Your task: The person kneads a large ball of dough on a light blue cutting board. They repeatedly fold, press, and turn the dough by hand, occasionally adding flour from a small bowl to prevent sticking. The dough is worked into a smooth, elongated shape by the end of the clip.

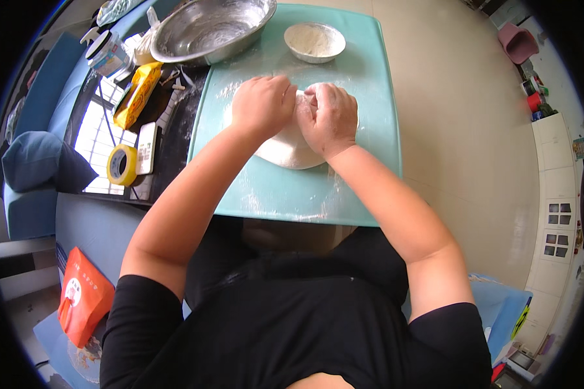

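Note:
A pale, smooth lump of dough point(291, 153) lies on a turquoise table point(370, 139) dusted with flour. My left hand point(264, 106) is curled over the dough's far left part, its fingers bent down and their tips hidden. Close beside it, my right hand point(329, 118) grips the dough's far right part, thumb toward the left hand and fingers folded. A ridge of dough shows between the two hands. Beyond them stands a small white bowl point(314, 59) of white flour point(311, 39).
A large metal basin point(237, 47) rests at the far left of the table. Left of it, a dark glossy table holds a yellow packet point(138, 96), a tape roll point(122, 165), a white remote-like device point(146, 148) and a lidded jar point(108, 55). An orange bag point(84, 295) sits lower left.

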The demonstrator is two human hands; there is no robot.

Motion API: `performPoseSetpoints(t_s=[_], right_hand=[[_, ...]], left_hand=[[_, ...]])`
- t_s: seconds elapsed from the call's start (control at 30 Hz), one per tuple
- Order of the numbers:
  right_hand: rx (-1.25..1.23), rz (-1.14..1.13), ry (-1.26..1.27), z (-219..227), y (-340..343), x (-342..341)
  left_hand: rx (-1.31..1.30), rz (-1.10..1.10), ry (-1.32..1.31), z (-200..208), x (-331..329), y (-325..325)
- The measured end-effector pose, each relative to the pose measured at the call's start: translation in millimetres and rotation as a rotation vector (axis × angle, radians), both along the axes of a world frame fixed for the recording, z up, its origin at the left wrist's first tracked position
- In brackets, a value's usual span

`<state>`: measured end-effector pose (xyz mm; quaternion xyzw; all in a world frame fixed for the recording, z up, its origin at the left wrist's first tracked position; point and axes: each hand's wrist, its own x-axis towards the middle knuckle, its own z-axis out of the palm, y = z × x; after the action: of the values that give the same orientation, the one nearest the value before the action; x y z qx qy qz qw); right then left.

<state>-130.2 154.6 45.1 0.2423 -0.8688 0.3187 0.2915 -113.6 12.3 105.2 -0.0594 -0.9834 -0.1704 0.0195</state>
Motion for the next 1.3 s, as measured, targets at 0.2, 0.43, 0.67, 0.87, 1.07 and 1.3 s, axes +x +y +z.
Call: performPoseSetpoints(t_s=[0.2, 0.43, 0.67, 0.87, 1.07, 1.3], right_hand=[[0.100, -0.051, 0.054, -24, 5, 42], [0.076, 0.142, 0.202, -55, 16, 72], [0.136, 0.209, 0.178, -52, 12, 20], [0.120, 0.054, 0.127, -44, -1, -41], [0.184, -0.089, -0.164, -34, -11, -79], [0.139, -0.166, -0.292, -31, -17, -102]], left_hand=[[0.097, -0.118, 0.510, -60, 20, 11], [0.127, 0.051, 0.787, -105, 83, 25], [0.124, 0.110, 0.763, -111, 46, 19], [0.107, 0.162, 0.581, -97, -25, 14], [0.063, 0.178, 0.542, -97, -81, 5], [0.049, 0.205, 0.502, -97, -112, 2]])
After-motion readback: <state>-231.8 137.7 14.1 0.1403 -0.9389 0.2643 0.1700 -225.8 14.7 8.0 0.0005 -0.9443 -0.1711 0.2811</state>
